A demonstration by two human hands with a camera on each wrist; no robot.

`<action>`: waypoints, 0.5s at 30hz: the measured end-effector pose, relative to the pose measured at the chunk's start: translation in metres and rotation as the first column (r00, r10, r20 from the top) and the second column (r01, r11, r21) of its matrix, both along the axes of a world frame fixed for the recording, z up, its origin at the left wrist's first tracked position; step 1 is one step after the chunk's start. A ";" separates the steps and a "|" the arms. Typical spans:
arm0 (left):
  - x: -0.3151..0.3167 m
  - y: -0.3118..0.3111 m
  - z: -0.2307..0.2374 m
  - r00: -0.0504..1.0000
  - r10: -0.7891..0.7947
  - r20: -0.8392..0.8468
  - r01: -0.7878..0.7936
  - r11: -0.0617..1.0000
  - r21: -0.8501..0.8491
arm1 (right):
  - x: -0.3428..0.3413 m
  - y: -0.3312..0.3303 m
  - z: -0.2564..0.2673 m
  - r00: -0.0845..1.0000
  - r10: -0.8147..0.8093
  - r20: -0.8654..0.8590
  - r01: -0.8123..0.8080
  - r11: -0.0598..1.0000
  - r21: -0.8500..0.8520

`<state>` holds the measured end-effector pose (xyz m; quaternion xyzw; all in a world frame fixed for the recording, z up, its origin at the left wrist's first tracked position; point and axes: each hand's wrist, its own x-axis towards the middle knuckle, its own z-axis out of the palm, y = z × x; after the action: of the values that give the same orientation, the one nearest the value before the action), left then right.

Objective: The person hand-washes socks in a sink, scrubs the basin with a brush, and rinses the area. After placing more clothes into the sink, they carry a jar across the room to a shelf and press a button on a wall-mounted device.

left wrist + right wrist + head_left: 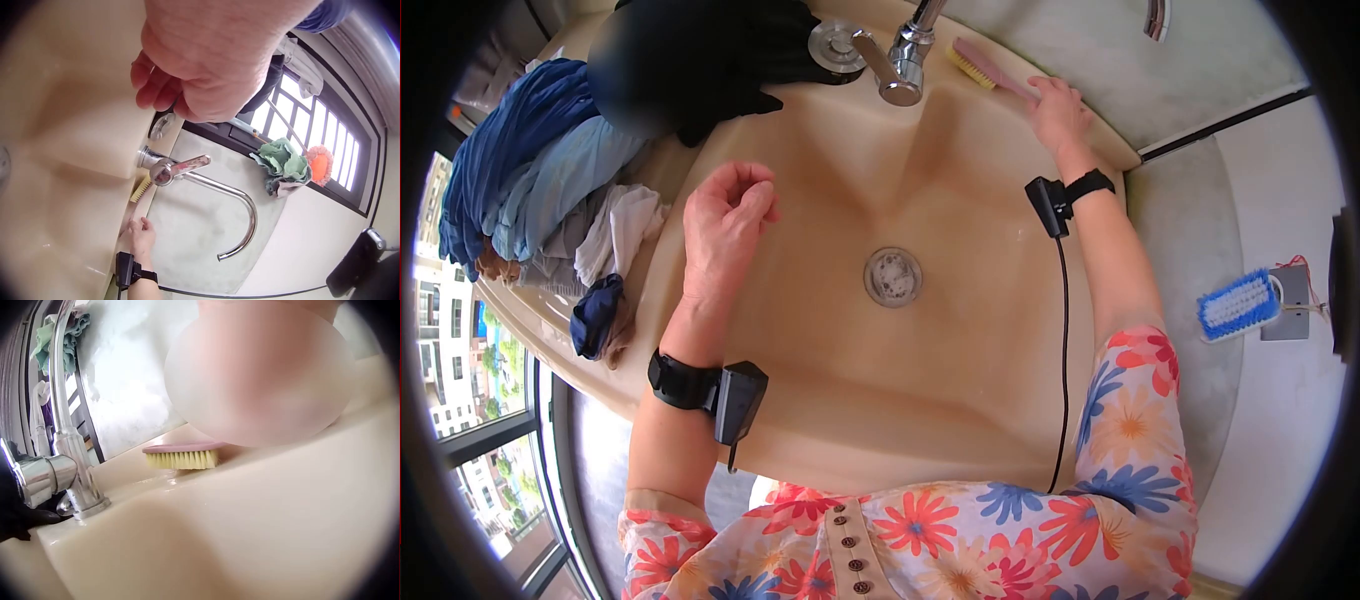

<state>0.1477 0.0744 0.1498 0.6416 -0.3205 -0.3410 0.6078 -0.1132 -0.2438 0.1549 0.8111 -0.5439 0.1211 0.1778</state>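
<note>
My right hand (1061, 112) is at the back right rim of the sink (960, 385), gripping the handle end of a pink scrub brush (990, 68). The brush's yellow bristles (182, 460) face down close over the rim in the right wrist view, where a blurred patch hides most of that hand. My left hand (725, 215) is above the sink's left side, its fingers loosely curled with nothing in them. In the left wrist view the left hand (212, 56) fills the top, and the right hand (142, 239) shows beside the brush.
A chrome faucet (905, 60) stands at the back of the sink, and a drain (893, 277) is in the basin floor. Blue clothes (520, 140) and a black cloth (700, 60) are heaped at left. A blue-and-white brush (1238, 305) hangs on the right wall.
</note>
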 end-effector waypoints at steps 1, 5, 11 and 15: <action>0.000 0.000 0.000 1.000 -0.003 -0.005 0.003 1.000 0.002 | 0.001 0.001 -0.001 0.998 0.049 0.029 -0.049 0.999 -0.004; -0.004 0.001 0.004 0.999 -0.012 -0.032 0.012 1.000 -0.012 | 0.048 0.046 0.018 0.751 0.537 0.384 -0.569 0.821 -0.037; -0.008 0.001 0.007 1.000 -0.011 -0.002 0.011 1.000 -0.003 | 0.147 0.132 0.049 0.549 0.588 0.594 -0.749 0.662 0.037; -0.007 0.003 0.006 1.000 -0.026 -0.007 0.026 0.999 -0.045 | 0.150 0.148 0.045 0.636 0.439 0.635 -0.700 0.674 0.236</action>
<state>0.1410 0.0776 0.1556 0.6222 -0.3341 -0.3438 0.6189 0.0363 -0.0962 0.1999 0.8943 -0.2876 0.2573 -0.2266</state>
